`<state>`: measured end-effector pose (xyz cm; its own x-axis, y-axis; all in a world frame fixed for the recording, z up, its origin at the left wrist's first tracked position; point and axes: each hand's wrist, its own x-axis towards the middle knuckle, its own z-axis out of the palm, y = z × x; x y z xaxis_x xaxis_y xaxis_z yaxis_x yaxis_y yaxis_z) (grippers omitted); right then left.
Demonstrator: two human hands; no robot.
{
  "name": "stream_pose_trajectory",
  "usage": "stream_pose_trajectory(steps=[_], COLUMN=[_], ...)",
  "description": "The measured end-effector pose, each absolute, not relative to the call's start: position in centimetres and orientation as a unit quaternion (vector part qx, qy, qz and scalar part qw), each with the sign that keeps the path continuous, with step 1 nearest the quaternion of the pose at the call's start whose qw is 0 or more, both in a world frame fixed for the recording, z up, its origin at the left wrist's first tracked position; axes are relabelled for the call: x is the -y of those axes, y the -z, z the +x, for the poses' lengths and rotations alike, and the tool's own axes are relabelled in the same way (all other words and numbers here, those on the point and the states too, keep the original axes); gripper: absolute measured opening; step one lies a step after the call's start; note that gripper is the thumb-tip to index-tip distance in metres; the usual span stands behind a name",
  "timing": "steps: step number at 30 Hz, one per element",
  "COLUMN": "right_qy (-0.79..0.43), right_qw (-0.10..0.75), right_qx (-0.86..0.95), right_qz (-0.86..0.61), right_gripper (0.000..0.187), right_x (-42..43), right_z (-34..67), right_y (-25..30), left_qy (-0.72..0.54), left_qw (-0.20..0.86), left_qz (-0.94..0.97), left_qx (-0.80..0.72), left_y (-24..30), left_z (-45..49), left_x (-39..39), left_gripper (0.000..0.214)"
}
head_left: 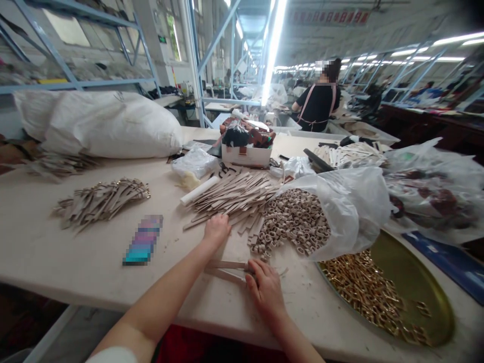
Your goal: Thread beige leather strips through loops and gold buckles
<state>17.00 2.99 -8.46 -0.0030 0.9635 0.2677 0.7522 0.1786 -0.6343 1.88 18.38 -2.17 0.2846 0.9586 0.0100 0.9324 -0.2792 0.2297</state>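
Right hand (265, 285), near six o'clock, clamped on long, flat, grey-beige leather-like strips (228, 264); left hand (218, 232), seven o'clock, at near edge of matching strip pile (238, 192), cannot tell grip.

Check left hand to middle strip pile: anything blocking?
Nothing visible in between: the left hand is at the near edge of the strip pile. The white roll lies along the pile's left, off that path.

The left forearm (170, 291) is stretched forward from the lower left, the left hand (218, 230) turned back-up with fingers curled. The right hand (267, 285) is held lower, fingers bent, thumb tucked beneath, its forearm angled inward.
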Motion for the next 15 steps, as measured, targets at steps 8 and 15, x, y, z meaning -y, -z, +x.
stream_pose_trajectory(steps=[8,15], right_qy=[-0.171,-0.165], right_qw=[0.406,0.441], right_qx=[0.639,0.621], right_qz=[-0.631,-0.627], right_gripper=[0.029,0.026], right_x=[-3.0,-2.5], right_z=[17.1,16.9], right_y=[7.4,7.2], left_qy=[-0.057,-0.070], left_qw=[0.072,0.103], left_qz=[0.808,0.814], left_qx=[-0.581,-0.568], left_y=[2.0,1.4], left_z=[0.3,2.2], left_x=[-15.9,-15.4], left_gripper=[0.019,0.017])
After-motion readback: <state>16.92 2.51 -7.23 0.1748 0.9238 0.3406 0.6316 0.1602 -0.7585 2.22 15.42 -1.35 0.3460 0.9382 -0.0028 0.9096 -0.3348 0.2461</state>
